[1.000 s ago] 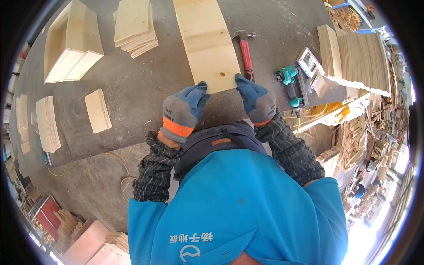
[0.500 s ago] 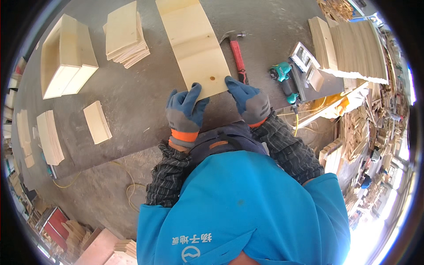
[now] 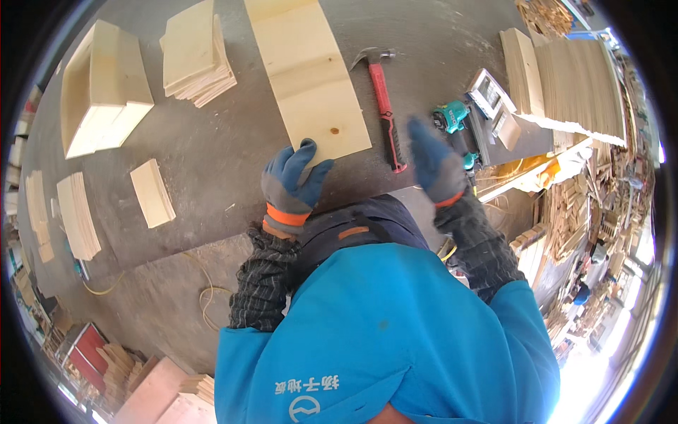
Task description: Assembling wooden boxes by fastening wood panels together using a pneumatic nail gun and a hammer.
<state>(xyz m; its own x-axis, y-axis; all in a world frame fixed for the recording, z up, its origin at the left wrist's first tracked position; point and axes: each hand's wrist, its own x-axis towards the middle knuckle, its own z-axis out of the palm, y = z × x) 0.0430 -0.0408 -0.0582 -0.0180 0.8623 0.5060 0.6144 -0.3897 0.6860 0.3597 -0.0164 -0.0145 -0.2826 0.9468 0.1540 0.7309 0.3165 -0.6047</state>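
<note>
Left fingers (image 3: 306, 150) clamped on board (image 3: 318, 92); right fingers (image 3: 426, 145) blurred, state unclear; wooden box (image 3: 104, 81), contents hidden.

On the desk (image 3: 219, 155) before me, a hammer (image 3: 383, 99) lies right of the board (image 3: 311, 78), a box (image 3: 106, 88) left.

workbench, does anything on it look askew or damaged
Slightly: the upper-left stack of thin boards is askew, its lower pieces fanned out unevenly. The long board shows a brown knot, no clear damage.
</note>
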